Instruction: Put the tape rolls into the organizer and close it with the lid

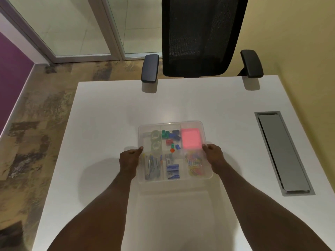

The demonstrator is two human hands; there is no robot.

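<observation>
A clear plastic organizer (174, 180) with several compartments sits mid-table. Two clear tape rolls (155, 140) lie one behind the other in its far-left compartment. A translucent lid (188, 123) covers the organizer, so the contents look hazy. My left hand (129, 160) grips the lid's left edge with the thumb on top. On the opposite edge, my right hand (215, 156) holds it the same way.
Other compartments hold a pink sticky-note pad (191, 138), coloured clips (171, 136), paper clips (194, 163), staple boxes (173, 171) and pens (152, 166). A black office chair (201, 37) stands at the white table's (108, 115) far edge. A grey cable hatch (283, 153) lies on the right.
</observation>
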